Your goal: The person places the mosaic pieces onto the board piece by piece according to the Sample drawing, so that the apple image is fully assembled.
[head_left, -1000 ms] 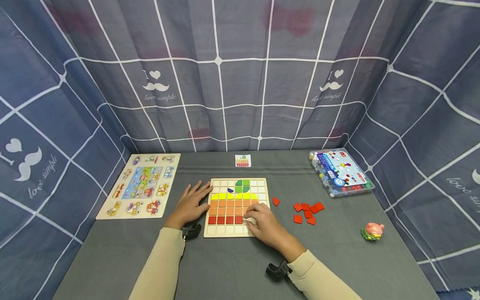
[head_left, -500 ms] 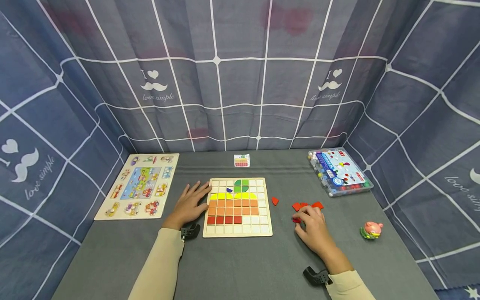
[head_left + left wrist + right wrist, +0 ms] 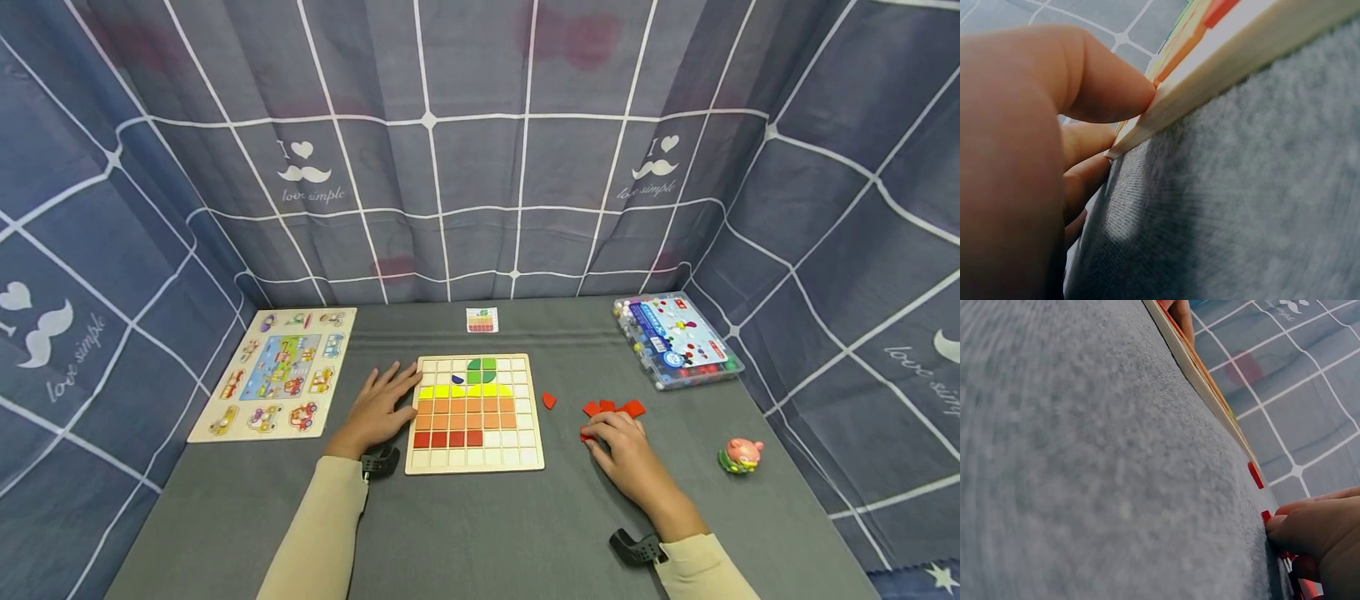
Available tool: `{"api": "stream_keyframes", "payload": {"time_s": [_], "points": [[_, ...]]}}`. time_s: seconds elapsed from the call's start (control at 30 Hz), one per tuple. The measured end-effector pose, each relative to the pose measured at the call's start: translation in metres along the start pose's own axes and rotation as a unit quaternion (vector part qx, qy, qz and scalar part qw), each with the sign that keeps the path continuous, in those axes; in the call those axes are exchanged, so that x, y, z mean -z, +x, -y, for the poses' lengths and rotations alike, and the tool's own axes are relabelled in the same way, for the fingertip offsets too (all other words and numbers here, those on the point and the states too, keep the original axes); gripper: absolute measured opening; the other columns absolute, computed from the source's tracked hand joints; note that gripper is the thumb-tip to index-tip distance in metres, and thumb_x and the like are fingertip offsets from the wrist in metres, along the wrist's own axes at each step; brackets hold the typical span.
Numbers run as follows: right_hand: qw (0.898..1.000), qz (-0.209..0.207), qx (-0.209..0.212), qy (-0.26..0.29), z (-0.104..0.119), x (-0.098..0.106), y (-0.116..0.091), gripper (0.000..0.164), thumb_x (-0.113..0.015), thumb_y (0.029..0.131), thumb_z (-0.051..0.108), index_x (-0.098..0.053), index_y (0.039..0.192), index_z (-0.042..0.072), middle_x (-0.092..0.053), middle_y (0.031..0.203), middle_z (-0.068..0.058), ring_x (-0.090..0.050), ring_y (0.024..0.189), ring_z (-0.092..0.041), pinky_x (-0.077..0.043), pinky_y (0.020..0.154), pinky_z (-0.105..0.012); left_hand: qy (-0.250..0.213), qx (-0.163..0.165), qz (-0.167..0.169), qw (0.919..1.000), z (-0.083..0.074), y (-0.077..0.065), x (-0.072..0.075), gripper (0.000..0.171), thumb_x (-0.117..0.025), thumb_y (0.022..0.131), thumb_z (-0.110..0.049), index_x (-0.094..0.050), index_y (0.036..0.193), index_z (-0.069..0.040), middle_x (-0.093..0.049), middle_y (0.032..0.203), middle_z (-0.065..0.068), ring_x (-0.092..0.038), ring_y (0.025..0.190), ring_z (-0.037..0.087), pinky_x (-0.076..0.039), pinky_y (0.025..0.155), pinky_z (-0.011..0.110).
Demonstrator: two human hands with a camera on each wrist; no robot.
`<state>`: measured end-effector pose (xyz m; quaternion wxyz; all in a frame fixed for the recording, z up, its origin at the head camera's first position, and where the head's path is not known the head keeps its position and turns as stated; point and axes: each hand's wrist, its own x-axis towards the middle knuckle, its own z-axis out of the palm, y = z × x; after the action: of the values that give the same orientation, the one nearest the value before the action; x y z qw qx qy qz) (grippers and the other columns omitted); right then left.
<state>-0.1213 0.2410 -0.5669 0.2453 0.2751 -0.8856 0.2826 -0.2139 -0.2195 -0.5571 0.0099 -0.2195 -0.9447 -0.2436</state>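
Note:
A wooden grid board (image 3: 529, 422) bears rows of yellow, orange and red tiles, with green pieces and a small dark blue piece near its top. My left hand (image 3: 377, 412) lies along the board's left side, fingers extended; the left wrist view shows the thumb (image 3: 1116, 90) against the wooden edge. Right of the board, my right hand (image 3: 628, 457) pinches a red square tile (image 3: 584, 434) at the table surface, mostly covered by the fingers. More loose red tiles (image 3: 633, 408) lie just beyond these fingers. Nearer the board is a pointed red piece (image 3: 549, 401).
Behind the board lies a small pattern card (image 3: 482, 320). A picture puzzle board (image 3: 333, 408) lies at the left. Back right is a clear plastic case (image 3: 678, 342) of coloured beads, and a pink pig figurine (image 3: 742, 455) stands at the right. Curtains surround the table.
My right hand has moved right from the board to the loose red tiles, and one tile at its fingertips has shifted slightly left. My left hand has stayed on the board's edge.

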Motion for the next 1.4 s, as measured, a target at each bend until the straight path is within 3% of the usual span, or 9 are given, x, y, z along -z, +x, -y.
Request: {"api": "stream_keyframes", "payload": {"time_s": [0.2,0.43,0.93,1.17,1.4], "points": [[1.000,-0.010,0.016,0.016,0.001,-0.006,0.007,0.023,-0.089,0.078,-0.005,-0.079,0.094,0.008,-0.068,0.100,-0.003,-0.061,0.091,-0.023,-0.045,0.080,-0.048,0.003,-0.002,-0.007,1.0000,0.000,0.001,-0.001,0.070,-0.064,0.095,-0.028,-0.047,0.162,-0.014,-0.035,0.168,0.005,-0.021,0.157,0.034,-0.001,0.126,0.059],[0.998,0.016,0.033,0.043,0.016,-0.019,0.028,0.020,-0.088,0.082,-0.003,-0.079,0.097,0.007,-0.067,0.102,-0.004,-0.064,0.094,-0.023,-0.051,0.085,-0.050,0.003,-0.003,-0.012,0.9999,0.001,0.001,-0.002,0.070,-0.064,0.094,-0.028,-0.048,0.161,-0.014,-0.036,0.168,0.004,-0.022,0.157,0.034,-0.001,0.126,0.059],[0.985,0.079,0.123,0.094,0.062,-0.074,0.071,0.013,-0.086,0.087,0.003,-0.079,0.096,0.010,-0.068,0.102,-0.002,-0.064,0.097,-0.019,-0.053,0.087,-0.043,0.002,-0.008,-0.010,0.9999,-0.001,-0.001,-0.001,0.070,-0.064,0.094,-0.027,-0.048,0.161,-0.014,-0.035,0.168,0.004,-0.022,0.157,0.033,-0.001,0.126,0.058],[0.981,0.097,0.135,0.098,0.065,-0.087,0.077,0.004,-0.084,0.091,0.008,-0.080,0.091,0.010,-0.067,0.101,0.002,-0.062,0.096,-0.017,-0.052,0.086,-0.039,-0.001,-0.009,-0.012,0.9999,0.000,0.000,-0.002,0.069,-0.063,0.094,-0.026,-0.048,0.161,-0.013,-0.035,0.168,0.005,-0.021,0.157,0.035,0.000,0.126,0.059],[0.981,0.086,0.140,0.101,0.066,-0.090,0.076,0.005,-0.085,0.088,0.007,-0.081,0.091,0.009,-0.068,0.101,0.000,-0.061,0.095,-0.018,-0.051,0.083,-0.040,0.000,-0.008,-0.015,0.9999,0.000,0.000,-0.002,0.070,-0.064,0.094,-0.026,-0.048,0.161,-0.013,-0.036,0.168,0.005,-0.022,0.156,0.035,-0.001,0.126,0.059]]}}
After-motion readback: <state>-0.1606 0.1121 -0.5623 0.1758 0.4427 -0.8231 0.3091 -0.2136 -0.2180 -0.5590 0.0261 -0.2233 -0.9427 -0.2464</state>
